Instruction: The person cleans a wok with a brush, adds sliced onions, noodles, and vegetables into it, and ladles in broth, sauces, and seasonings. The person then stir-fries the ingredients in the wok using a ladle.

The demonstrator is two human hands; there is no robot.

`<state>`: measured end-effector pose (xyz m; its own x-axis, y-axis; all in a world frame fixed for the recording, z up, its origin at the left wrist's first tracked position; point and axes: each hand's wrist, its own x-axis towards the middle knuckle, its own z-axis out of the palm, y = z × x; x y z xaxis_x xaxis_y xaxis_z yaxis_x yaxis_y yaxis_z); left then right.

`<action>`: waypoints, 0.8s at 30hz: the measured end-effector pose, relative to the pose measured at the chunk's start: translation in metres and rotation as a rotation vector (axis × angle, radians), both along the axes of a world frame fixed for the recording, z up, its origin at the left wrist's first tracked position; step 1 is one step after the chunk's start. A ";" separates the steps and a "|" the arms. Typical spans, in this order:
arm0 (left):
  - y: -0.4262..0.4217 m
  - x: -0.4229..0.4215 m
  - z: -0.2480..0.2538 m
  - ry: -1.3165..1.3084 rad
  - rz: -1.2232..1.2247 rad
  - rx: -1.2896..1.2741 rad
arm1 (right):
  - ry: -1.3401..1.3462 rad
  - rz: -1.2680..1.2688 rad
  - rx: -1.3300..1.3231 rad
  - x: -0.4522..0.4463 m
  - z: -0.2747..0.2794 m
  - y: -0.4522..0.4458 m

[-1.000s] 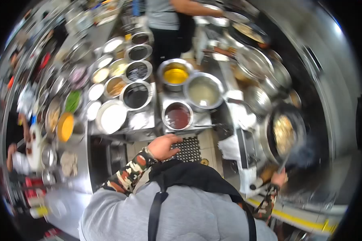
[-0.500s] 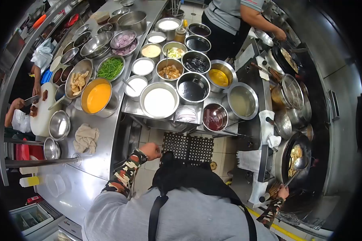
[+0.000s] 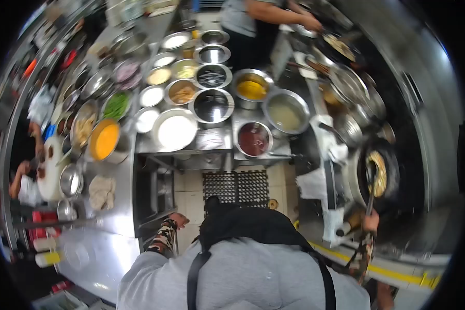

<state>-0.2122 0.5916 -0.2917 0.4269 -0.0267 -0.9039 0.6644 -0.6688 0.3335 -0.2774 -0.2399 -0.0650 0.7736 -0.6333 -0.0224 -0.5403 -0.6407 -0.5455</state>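
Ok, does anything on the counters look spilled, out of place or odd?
No spill is clear, though blur could hide small ones. What stands out is the beige cloth, bunched up rather than folded on the left steel counter, near a metal bowl.

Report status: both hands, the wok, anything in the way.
Right hand gripping ladle, reaching into wok. Left hand off to the side, nothing visible in it. Yellowish food in wok. Nothing seen blocking ladle.

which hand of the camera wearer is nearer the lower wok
Right. In the view, the right hand is just below the lower wok, gripping a utensil that reaches into it; the left hand is far to its left.
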 end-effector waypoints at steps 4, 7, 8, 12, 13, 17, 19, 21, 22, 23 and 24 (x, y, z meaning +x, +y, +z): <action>-0.021 0.010 -0.014 -0.015 -0.039 -0.038 | -0.035 -0.141 -0.129 0.010 0.009 -0.017; -0.020 0.017 -0.042 -0.491 -0.373 -0.291 | -0.107 -0.321 -0.205 0.016 0.012 -0.040; -0.031 0.019 -0.018 0.107 0.417 -0.351 | -0.113 -0.381 -0.218 0.022 0.009 -0.048; -0.046 0.028 -0.012 -0.084 0.101 -0.048 | 0.029 -0.467 -0.214 0.032 -0.012 -0.078; -0.050 0.027 -0.011 -0.091 0.096 -0.040 | 0.032 -0.419 -0.168 0.026 -0.013 -0.072; -0.064 0.023 -0.010 -0.094 0.096 -0.040 | -0.201 -0.208 -0.121 -0.015 -0.004 -0.021; -0.074 0.017 -0.010 -0.093 0.085 -0.044 | -0.254 -0.147 -0.175 -0.027 -0.022 -0.022; -0.080 0.014 -0.009 -0.100 0.072 -0.051 | -0.210 -0.270 0.120 -0.022 -0.001 -0.023; -0.082 0.012 -0.007 -0.101 0.071 -0.056 | -0.156 -0.390 0.416 -0.015 0.015 -0.019; -0.084 0.012 -0.005 -0.103 0.068 -0.060 | -0.176 -0.352 0.443 -0.009 0.023 -0.031; -0.085 0.011 -0.002 -0.106 0.071 -0.062 | -0.137 -0.320 0.345 0.000 0.026 -0.045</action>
